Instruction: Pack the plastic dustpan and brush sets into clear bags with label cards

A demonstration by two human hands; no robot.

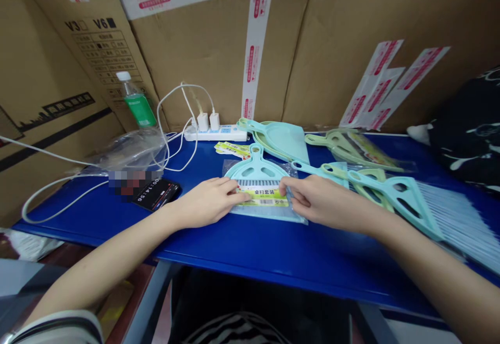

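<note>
In front of me a light-blue brush-and-dustpan set (255, 166) lies on the blue table in a clear plastic bag (269, 217). A yellow-green label card (265, 194) with Chinese print lies across its bristles. My left hand (213, 201) is closed at the card's left end, its thumb on the card and its other fingers bent at the bag's edge. Opposite it, my right hand (316, 201) is curled with fingers pressed together at the bag's right edge. What its fingertips pinch is partly hidden.
Loose brushes (402, 198) lie at right, a packed green set (351, 149) behind them. Dustpans (283, 138) and spare cards (232, 149) lie at the back. A power strip (230, 133), cables, a bottle (136, 102), plastic bags (128, 149) and a phone (156, 194) are at left. Cardboard (219, 47) walls the back.
</note>
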